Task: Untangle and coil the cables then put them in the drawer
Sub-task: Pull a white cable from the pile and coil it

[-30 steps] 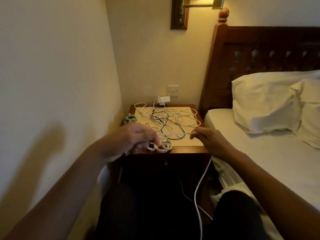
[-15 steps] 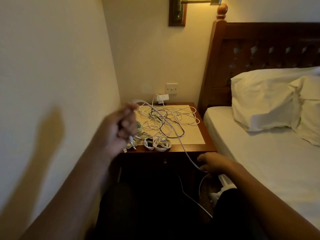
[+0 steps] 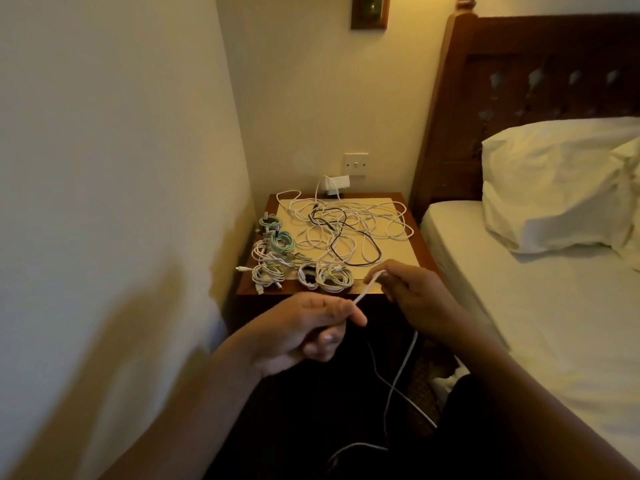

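"Where is the white cable right now?"

"Just off the nightstand's front edge, stretched between both hands. The left hand pinches it with curled fingers. The right hand curls round it near the end, and the rest hangs toward the floor."

"How do I coil it well?"

"I'd wind even loops without twisting, then lay it beside the finished coils at the front left corner, clear of the tangle. The drawer isn't visible."

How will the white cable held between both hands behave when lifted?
Probably floppy: below the right hand the white cable hangs in loose curves. Likely light: the left hand merely pinches it. It may snag, since strands cross lower down.
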{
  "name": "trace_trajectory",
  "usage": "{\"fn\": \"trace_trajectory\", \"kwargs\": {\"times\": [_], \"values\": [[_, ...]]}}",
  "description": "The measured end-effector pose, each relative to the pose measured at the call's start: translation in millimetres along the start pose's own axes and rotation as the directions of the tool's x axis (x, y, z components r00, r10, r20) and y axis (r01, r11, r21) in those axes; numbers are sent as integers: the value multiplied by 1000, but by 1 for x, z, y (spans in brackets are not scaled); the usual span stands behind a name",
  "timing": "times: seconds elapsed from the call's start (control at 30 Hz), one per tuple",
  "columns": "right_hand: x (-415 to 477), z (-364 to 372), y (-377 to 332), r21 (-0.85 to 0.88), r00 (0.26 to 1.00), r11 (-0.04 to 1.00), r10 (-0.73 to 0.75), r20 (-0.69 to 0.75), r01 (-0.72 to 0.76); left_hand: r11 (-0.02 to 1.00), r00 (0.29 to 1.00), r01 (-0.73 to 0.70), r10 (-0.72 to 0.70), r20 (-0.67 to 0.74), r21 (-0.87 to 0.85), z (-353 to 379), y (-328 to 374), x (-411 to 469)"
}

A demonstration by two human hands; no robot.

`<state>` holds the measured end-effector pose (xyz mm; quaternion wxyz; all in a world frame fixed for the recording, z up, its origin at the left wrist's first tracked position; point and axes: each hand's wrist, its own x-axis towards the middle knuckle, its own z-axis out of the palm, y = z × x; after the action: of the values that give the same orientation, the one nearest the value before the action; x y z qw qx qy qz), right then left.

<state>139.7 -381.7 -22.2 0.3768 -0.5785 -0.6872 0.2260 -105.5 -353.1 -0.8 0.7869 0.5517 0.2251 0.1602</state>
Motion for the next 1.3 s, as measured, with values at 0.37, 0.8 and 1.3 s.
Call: {"fn": "trace_trajectory", "kwargs": {"times": [0.37, 0.8, 1.3], "values": [[-16, 51, 9, -103, 994, 992, 83, 74, -75, 823, 933, -354, 345, -105, -444, -7, 28, 9], [-14, -16, -69, -187, 1000, 982, -29, 4, 29, 924, 982, -101, 153, -114, 369, -23, -23, 26], [-43, 57, -69, -189, 940, 982, 68, 334, -4, 884, 810, -344, 450, -377, 316, -16, 15, 45]]}}
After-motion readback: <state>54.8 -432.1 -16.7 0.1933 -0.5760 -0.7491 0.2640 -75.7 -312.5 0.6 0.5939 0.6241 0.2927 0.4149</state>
